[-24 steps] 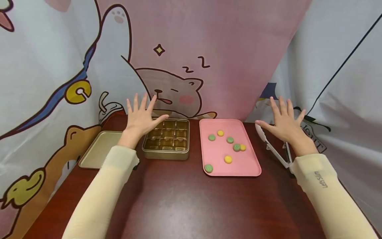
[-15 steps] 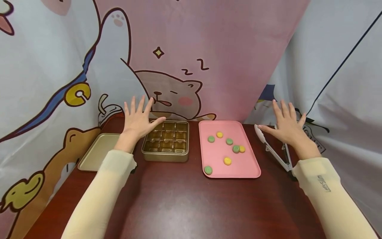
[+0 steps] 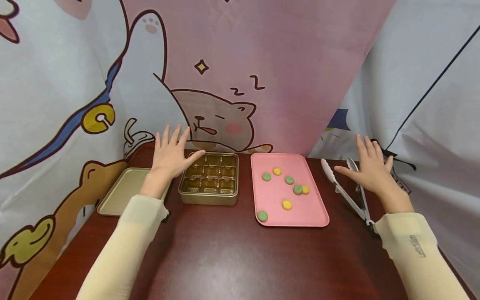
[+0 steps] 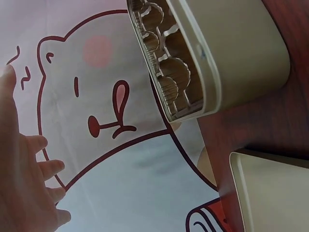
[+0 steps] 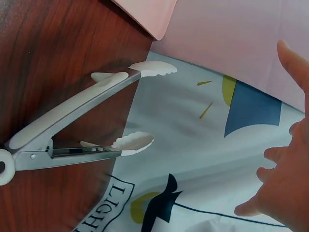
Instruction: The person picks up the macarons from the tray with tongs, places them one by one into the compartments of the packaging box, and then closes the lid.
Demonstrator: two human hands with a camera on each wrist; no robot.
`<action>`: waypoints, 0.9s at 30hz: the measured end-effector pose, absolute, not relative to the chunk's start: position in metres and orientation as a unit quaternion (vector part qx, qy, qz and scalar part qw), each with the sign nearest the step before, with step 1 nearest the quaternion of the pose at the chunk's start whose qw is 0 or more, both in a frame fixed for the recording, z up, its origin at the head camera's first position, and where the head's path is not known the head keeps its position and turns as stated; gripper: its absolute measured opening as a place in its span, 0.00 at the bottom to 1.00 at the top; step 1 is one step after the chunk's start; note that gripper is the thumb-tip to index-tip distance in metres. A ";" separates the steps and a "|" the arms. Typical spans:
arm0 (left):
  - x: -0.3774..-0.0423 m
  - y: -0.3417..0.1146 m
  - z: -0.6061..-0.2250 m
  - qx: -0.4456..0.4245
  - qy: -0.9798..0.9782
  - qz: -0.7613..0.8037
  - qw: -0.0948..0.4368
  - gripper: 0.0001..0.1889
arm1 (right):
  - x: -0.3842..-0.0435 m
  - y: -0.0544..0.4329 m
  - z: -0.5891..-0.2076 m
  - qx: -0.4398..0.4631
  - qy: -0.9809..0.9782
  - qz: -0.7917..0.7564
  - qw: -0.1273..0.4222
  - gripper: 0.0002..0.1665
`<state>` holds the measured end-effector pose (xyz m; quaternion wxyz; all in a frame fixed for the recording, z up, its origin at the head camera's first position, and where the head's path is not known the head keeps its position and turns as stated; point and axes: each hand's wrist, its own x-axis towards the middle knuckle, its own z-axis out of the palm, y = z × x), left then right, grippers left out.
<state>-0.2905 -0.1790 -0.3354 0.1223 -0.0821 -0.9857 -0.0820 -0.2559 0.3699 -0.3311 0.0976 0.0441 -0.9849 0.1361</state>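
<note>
My left hand (image 3: 168, 160) hovers with spread fingers between a gold lid (image 3: 123, 191) and a gold tin (image 3: 208, 198). Inside the tin sits a clear divided insert (image 3: 211, 171) whose compartments hold nothing. On the right, my right hand (image 3: 375, 171) is held in the air above white-and-metal tongs (image 3: 350, 200), fingers spread and touching nothing. The tongs (image 5: 77, 116) lie on the table with their arms apart. Between the hands is a pink tray (image 3: 270, 210) bearing several small round green pieces (image 3: 262, 216) and yellow pieces (image 3: 286, 205).
Everything stands on a dark red-brown wooden table (image 3: 240, 258). A printed cloth curtain (image 3: 300, 83) with cartoon animals rises behind the table and along both sides. The tray stands a short way right of the tin.
My right hand has shifted right and slightly down, uncovering more of the tongs. My left hand has drifted a little left and down. The pieces and tin stay put.
</note>
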 end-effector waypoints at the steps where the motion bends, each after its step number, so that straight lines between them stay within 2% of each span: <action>1: -0.289 -0.180 -0.336 -0.083 -0.985 -0.086 0.122 0.52 | -0.255 0.371 -0.332 0.042 -0.984 0.140 0.099 0.70; 16: -0.278 -0.189 -0.344 -0.090 -0.982 -0.113 0.124 0.50 | -0.237 0.385 -0.351 0.010 -0.969 0.211 0.132 0.65; 27: -0.271 -0.199 -0.355 -0.087 -0.979 -0.156 0.100 0.50 | -0.232 0.394 -0.378 -0.010 -0.963 0.224 0.149 0.62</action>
